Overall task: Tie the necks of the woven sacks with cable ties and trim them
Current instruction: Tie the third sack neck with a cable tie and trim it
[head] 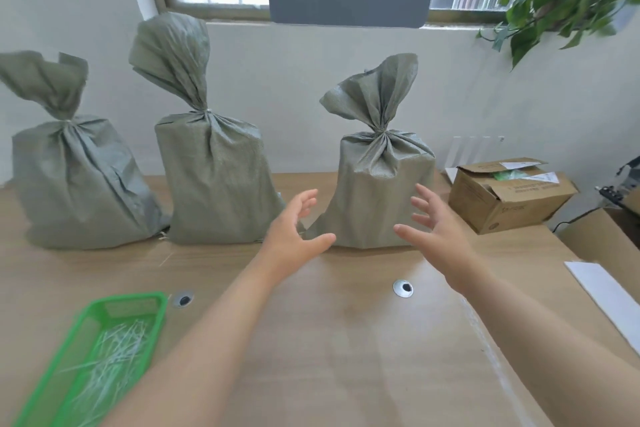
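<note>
Head view: both hands, left [294, 229] and right [436, 229], spread open and empty, just in front of the rightmost tied sack [377, 184] standing on the surface [346, 340].

Three grey-green woven sacks along the bench's [346, 340] far edge, necks cinched: left sack [72, 184], middle sack [214, 180], right sack [381, 191]. Left hand [294, 229] and right hand [436, 229] spread wide, empty, flanking the right sack. Green basket [157, 315] of white cable ties [110, 354] at near left corner.
</note>
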The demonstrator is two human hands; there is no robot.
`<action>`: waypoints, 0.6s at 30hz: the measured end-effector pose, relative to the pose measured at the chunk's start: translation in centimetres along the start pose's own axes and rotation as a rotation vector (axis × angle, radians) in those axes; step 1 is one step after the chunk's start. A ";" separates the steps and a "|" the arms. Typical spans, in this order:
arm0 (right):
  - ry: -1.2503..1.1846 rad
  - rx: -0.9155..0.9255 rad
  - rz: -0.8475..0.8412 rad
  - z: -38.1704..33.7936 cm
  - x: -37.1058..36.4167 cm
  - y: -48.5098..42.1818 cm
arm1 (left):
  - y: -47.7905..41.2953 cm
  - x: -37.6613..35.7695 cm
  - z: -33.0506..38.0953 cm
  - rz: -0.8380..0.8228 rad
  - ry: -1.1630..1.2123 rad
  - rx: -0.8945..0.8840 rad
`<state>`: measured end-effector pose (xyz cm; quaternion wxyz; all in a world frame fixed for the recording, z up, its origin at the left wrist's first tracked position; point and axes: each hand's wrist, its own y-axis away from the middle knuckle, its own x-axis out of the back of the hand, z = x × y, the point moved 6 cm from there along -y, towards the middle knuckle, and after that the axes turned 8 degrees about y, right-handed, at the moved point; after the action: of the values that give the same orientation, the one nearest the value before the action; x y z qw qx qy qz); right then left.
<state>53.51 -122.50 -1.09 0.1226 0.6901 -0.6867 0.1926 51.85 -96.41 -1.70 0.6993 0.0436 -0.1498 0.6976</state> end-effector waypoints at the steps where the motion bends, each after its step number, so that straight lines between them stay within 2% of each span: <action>1: 0.003 0.007 -0.005 -1.1 -1.0 1.7 | 1.4 0.9 0.5 -0.005 -0.008 -0.010; 8: 0.050 0.099 -0.080 -7.7 -7.0 10.7 | 9.4 6.2 2.6 0.010 -0.045 -0.050; 11: -0.007 0.116 -0.100 -8.9 -8.8 12.9 | 12.9 7.6 2.9 0.028 -0.021 -0.057; 18: -0.073 0.142 -0.194 -10.8 -13.4 16.4 | 19.9 10.7 0.4 0.125 0.010 0.021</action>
<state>36.33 -106.15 1.18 0.0662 0.7669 -0.6053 0.2027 31.89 -85.81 -1.35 0.6546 0.0383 -0.1414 0.7417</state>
